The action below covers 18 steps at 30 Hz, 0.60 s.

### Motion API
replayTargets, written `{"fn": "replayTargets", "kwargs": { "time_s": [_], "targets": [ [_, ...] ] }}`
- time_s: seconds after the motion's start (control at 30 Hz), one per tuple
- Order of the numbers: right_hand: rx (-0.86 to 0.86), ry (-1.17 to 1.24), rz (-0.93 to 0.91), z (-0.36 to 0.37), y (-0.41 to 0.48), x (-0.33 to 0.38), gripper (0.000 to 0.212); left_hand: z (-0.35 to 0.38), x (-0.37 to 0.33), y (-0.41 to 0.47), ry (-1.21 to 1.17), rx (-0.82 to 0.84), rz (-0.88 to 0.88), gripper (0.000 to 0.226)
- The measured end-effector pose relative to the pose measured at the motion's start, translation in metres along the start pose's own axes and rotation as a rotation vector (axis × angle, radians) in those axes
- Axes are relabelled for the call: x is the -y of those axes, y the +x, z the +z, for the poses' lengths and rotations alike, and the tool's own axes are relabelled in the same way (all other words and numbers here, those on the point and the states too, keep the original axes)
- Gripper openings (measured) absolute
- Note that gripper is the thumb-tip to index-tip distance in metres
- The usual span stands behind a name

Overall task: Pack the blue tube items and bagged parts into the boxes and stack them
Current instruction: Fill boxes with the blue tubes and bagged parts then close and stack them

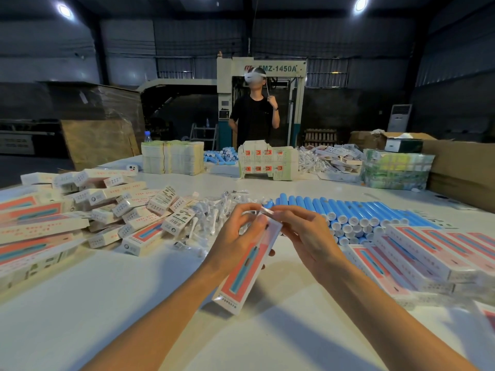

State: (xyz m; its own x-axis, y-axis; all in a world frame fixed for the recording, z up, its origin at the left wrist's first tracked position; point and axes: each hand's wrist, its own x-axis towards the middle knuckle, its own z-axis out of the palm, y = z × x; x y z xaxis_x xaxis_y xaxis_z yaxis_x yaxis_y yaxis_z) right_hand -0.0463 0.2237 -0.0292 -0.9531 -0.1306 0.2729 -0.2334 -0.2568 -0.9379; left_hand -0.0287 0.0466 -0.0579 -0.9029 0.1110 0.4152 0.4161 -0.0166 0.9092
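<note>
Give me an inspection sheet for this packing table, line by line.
Surface: white table, with goods heaped at left, centre and right.
Job's things: printed box held tilted above the table; blue tubes in rows at right; bagged parts heaped in the centre; loose box pile at left; neater box rows at right.
Clutter: flat carton stacks and a water bottle at the far edge.
Hands: left hand grips the printed box near its top; right hand pinches its top flap.
Cables: thin white cord hanging from the standing person's headset.
Surroundings: standing person; machine marked FMZ-1450A behind.
</note>
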Motion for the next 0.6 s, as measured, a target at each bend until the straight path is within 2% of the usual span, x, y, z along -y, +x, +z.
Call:
{"fn": "replayTargets", "kwargs": {
  "time_s": [0.27, 0.4, 0.6],
  "targets": [
    [-0.043, -0.167, -0.039, -0.0028, 0.0013, 0.0044, 0.006, 0.0023, 0.0015, 0.0037, 0.075, 0.012, 0.052, 0.031],
    [0.012, -0.233, -0.073, -0.0072, 0.0027, 0.0074, 0.007, 0.0029, -0.0014, 0.0046, 0.028, -0.015, 0.069, 0.022],
    [0.090, -0.111, 0.000, -0.0085, 0.0042, 0.0057, 0.006, 0.0045, -0.0052, 0.0019, -0.013, -0.051, 0.071, 0.010]
  ]
}}
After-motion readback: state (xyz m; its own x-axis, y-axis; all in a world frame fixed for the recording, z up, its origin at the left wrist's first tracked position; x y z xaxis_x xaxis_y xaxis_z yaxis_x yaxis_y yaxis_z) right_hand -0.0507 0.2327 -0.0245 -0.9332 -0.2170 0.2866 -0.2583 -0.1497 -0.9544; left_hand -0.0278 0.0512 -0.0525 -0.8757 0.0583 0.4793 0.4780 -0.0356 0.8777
